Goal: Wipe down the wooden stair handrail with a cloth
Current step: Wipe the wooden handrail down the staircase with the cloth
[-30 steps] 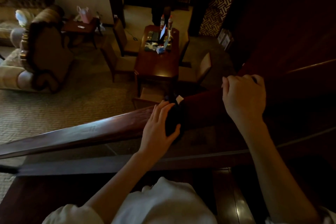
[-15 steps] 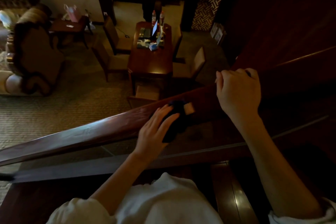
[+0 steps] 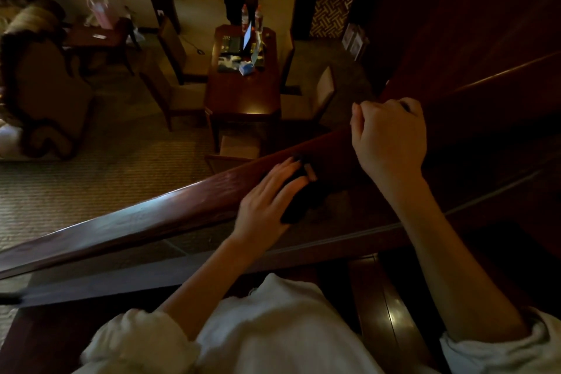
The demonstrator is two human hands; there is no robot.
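While the dark cloth (image 3: 299, 200) lies on the wooden handrail (image 3: 151, 218) at mid-scene, the left hand (image 3: 267, 200) presses it down with near-straight fingers. The right hand (image 3: 388, 140) curls over the rail just to the right, gripping it. Mid-wipe, I'd judge. The long run down to the left gleams, but whether it's been wiped, I can't tell.

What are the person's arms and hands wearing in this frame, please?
The left hand and right hand are bare, with no gloves or watch visible. The left sleeve and right sleeve are off-white soft fabric, bunched near the elbows, forearms uncovered.
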